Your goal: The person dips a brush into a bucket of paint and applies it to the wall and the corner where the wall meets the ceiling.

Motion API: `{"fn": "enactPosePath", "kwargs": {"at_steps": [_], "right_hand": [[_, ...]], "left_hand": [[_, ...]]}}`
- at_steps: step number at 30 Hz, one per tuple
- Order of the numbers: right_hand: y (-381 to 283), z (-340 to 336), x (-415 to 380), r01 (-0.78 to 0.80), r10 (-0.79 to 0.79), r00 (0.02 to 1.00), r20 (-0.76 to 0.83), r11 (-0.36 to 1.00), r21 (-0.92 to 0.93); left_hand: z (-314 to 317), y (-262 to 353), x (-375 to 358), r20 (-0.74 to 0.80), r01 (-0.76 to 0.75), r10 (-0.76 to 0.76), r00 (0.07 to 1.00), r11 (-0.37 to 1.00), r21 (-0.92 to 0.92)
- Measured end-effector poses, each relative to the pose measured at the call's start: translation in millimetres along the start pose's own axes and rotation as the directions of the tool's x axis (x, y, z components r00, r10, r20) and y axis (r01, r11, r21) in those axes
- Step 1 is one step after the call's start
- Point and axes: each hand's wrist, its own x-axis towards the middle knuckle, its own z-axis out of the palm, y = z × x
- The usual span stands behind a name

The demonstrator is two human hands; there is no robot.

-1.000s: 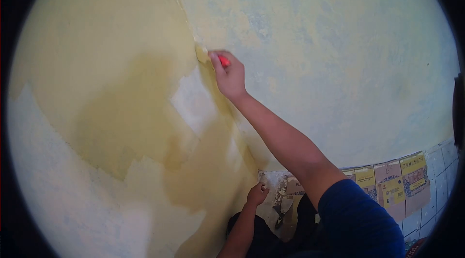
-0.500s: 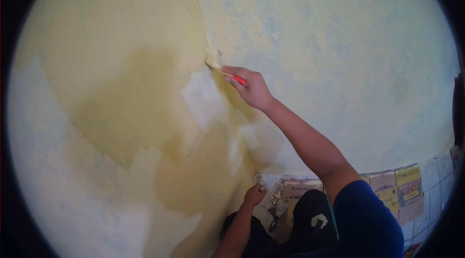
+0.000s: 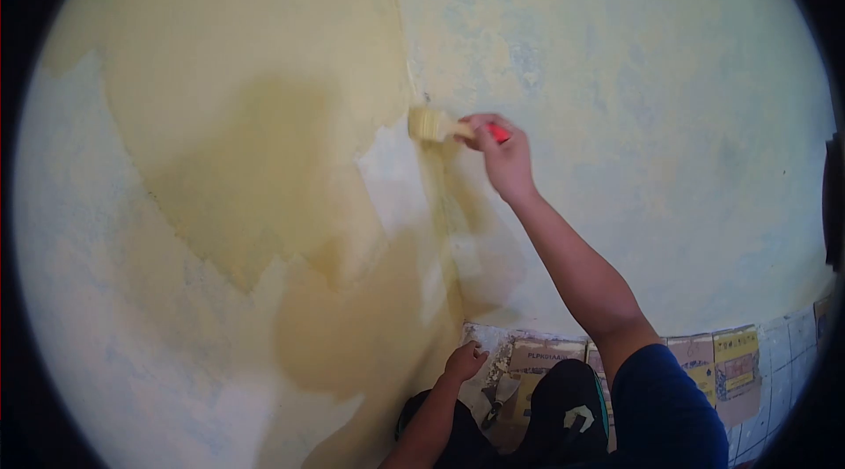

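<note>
My right hand grips a paintbrush by its handle, which has a red end. The wide, yellowish bristles are at the wall corner, beside the edge of the yellow paint on the left wall. An unpainted pale patch lies just below and left of the brush. My left hand is low near the foot of the corner, its fingers curled; whether it holds anything is too small to make out.
Printed cardboard pieces lie on the floor along the right wall. A scraper-like tool lies between my legs. Floor tiles show at the right. A dark object stands at the right edge.
The brush has turned so that its wide face shows. My right hand has moved right in view, and the walls have also shifted right. My left hand has barely moved.
</note>
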Motion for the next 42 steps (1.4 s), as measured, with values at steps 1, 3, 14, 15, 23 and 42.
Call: {"fn": "enactPosePath", "kwargs": {"at_steps": [1, 3, 14, 15, 23, 42], "right_hand": [[-11.6, 3.3, 5.2, -0.08, 0.113, 0.987, -0.112, 0.961, 0.265], [-37.6, 17.1, 21.5, -0.07, 0.147, 0.981, -0.126, 0.878, 0.474], [26.9, 20.0, -58.3, -0.31, 0.461, 0.882, -0.102, 0.727, 0.612], [25.0, 20.2, -51.9, -0.315, 0.464, 0.881, -0.099, 0.728, 0.609], [-4.2, 71.1, -24.2, -0.143, 0.341, 0.935, -0.095, 0.611, 0.779], [-126.7, 53.8, 68.8, -0.221, 0.585, 0.777, -0.231, 0.597, 0.771]], "left_hand": [[2.0, -1.5, -0.6, 0.008, -0.006, 0.006, 1.0, 1.0, 0.002], [5.1, -2.4, 2.8, 0.014, -0.007, 0.007, 1.0, 1.0, 0.01], [15.4, -7.8, 17.7, 0.057, -0.035, 0.035, 0.998, 0.999, 0.012], [14.4, -5.2, 18.5, 0.073, -0.033, 0.032, 0.997, 0.999, 0.007], [13.6, -4.0, 17.0, 0.108, -0.018, 0.015, 0.994, 0.999, 0.027], [-160.9, 186.6, -220.4, -0.05, 0.029, -0.035, 0.998, 0.993, -0.116]]}}
